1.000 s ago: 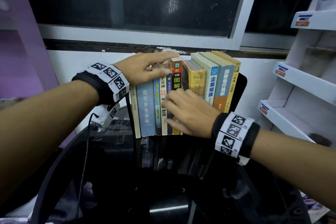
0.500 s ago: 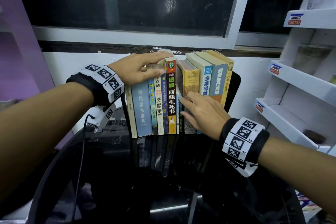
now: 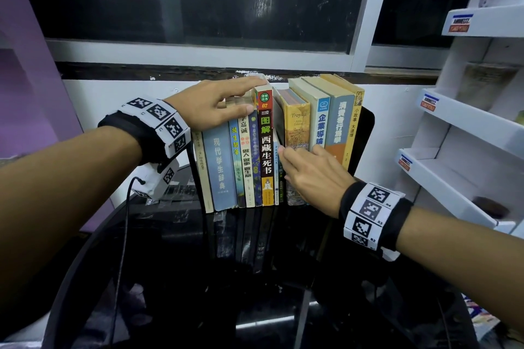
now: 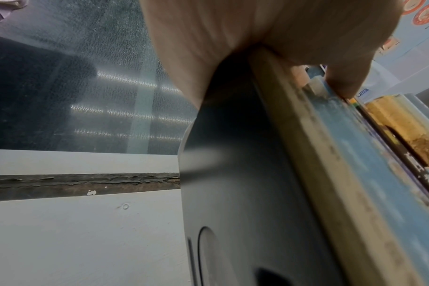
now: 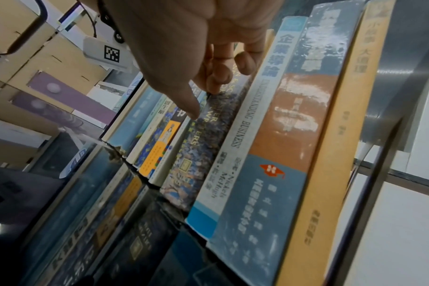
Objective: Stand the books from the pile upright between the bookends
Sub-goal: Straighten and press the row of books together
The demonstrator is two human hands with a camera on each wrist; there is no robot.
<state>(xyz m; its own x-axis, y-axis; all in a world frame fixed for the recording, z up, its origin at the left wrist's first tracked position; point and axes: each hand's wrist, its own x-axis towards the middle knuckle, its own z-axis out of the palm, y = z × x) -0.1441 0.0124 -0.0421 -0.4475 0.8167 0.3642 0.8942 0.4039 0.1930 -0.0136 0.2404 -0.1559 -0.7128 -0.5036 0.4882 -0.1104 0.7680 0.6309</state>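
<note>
Two hands are on the row of books. The left hand (image 3: 211, 106) lies flat over the top edges of the leftmost volumes, fingers straight and reaching as far as the red-and-black book (image 3: 266, 147), thumb against the upper spines; it steadies and clasps nothing. The right hand (image 3: 313, 176) has slid rightward along the spines since a second ago: then it covered the lower part of the red-and-black book, whereas now that spine is fully exposed and the extended fingers press on the thin pale-blue book (image 3: 276, 170) just right of it and on the yellow Troyka book (image 3: 296, 150) beyond. The fingers are straight, pushing rather than holding. A narrow gap remains at the top between the red-and-black book and the Troyka book, and the volumes right of it lean leftward. Left of the red-and-black book, the blue dictionary (image 3: 219, 167) and its slim neighbours stand upright against the left bookend (image 4: 233, 193). The right bookend (image 3: 364, 139) shows as a dark plate behind the outermost yellow book (image 3: 353, 133). All books in view stand on the black glass table (image 3: 170, 278) between the plates; no pile is visible. Judgement: placement is essentially complete, and what remains is squaring and closing up the row.
</note>
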